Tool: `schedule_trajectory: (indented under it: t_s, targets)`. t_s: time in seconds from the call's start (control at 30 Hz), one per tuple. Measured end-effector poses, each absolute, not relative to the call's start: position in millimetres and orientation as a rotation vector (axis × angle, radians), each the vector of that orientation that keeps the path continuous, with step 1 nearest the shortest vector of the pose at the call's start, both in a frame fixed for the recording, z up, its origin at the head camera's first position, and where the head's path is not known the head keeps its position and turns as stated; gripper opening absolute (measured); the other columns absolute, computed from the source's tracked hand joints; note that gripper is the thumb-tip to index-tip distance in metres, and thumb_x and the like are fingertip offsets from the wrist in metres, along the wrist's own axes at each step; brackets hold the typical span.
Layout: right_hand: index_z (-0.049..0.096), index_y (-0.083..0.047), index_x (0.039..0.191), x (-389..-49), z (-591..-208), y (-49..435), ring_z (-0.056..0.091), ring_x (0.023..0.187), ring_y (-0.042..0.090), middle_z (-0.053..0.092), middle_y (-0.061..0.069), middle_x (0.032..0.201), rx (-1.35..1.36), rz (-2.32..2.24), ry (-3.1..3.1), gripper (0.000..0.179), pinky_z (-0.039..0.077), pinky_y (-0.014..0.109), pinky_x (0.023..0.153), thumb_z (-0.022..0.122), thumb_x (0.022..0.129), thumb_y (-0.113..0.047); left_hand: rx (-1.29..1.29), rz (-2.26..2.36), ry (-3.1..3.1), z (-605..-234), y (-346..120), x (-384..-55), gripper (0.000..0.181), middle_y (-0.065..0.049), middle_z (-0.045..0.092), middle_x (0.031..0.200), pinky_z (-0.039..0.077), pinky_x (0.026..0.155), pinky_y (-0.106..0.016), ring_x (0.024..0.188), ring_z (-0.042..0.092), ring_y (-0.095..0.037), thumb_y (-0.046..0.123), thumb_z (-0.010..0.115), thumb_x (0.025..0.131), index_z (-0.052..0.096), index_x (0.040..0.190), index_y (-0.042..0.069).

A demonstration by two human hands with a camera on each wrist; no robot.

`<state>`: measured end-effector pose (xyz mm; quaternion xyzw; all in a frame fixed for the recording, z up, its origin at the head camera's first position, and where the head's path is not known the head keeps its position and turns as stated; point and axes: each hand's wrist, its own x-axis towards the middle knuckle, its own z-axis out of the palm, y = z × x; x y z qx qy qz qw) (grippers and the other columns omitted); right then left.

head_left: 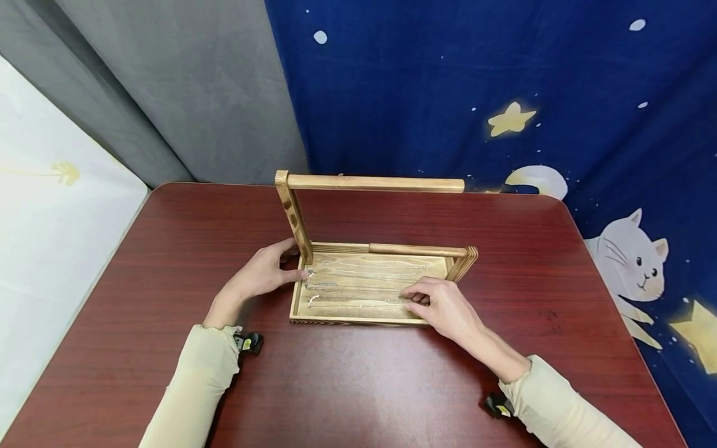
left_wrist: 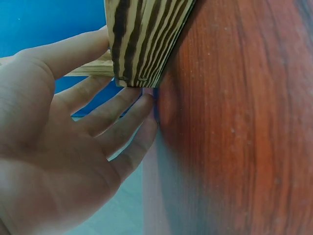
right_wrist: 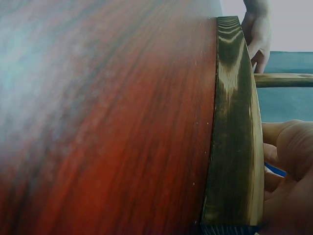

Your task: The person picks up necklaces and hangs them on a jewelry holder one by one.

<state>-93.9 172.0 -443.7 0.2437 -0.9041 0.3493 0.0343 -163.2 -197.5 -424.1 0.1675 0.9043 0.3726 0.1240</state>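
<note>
A shallow wooden tray (head_left: 386, 322) holds several thin necklaces (head_left: 370, 274) stretched lengthwise, some with small pendants at the left end. My left hand (head_left: 263, 270) is at the tray's left end. Its thumb reaches the rim beside a small pendant (head_left: 310, 272), and in the left wrist view its fingers (left_wrist: 115, 110) extend fairly straight beside the striped wooden end. Over the tray's right part, my right hand (head_left: 442, 305) has bent fingers and a thumb low over the front necklaces. Whether it pinches a chain is too small to tell.
A wooden post (head_left: 294, 218) rises at the tray's left end and carries a horizontal bar (head_left: 375, 183). Another wooden bar (head_left: 417, 249) lies along the back rim, with a slanted piece (head_left: 463, 264) at the right. Everything stands on a reddish-brown table (head_left: 347, 386); curtains (head_left: 392, 81) hang behind it.
</note>
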Motion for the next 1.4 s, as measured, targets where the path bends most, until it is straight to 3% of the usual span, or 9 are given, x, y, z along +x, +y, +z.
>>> schedule_trajectory:
  t_s: [0.37, 0.97, 1.4]
  targets:
    - [0.079, -0.018, 0.093, -95.7, -443.7, 160.2, 0.062, 0.073, 0.005, 0.066, -0.013, 0.082, 0.655, 1.078, -2.867, 0.015, 0.05, 0.021, 0.066, 0.084, 0.08, -0.017, 0.461, 1.092, 2.617, -426.6, -200.2, -162.6, 0.063, -0.014, 0.062, 0.131, 0.04, 0.104, -0.05, 0.127, 0.053, -0.03, 0.024, 0.078, 0.088, 0.05, 0.142, 0.008]
    - [0.077, -0.025, 0.086, -97.5, -441.2, 146.9, 0.056, 0.069, 0.0, 0.062, -0.014, 0.078, 0.408, 1.073, -3.021, 0.012, 0.046, 0.023, 0.063, 0.086, 0.077, -0.023, 0.454, 1.056, 2.616, -427.0, -199.9, -162.9, 0.071, -0.016, 0.058, 0.137, 0.037, 0.107, -0.05, 0.132, 0.05, -0.031, 0.024, 0.077, 0.089, 0.043, 0.148, 0.007]
    - [0.076, -0.027, 0.08, -98.5, -439.3, 141.6, 0.056, 0.066, 0.0, 0.062, -0.015, 0.075, 0.311, 1.022, -3.061, 0.012, 0.046, 0.026, 0.062, 0.086, 0.076, -0.024, 0.47, 1.007, 2.645, -423.9, -199.1, -165.6, 0.063, -0.013, 0.061, 0.133, 0.039, 0.105, -0.051, 0.13, 0.051, -0.03, 0.025, 0.078, 0.088, 0.049, 0.143, 0.012]
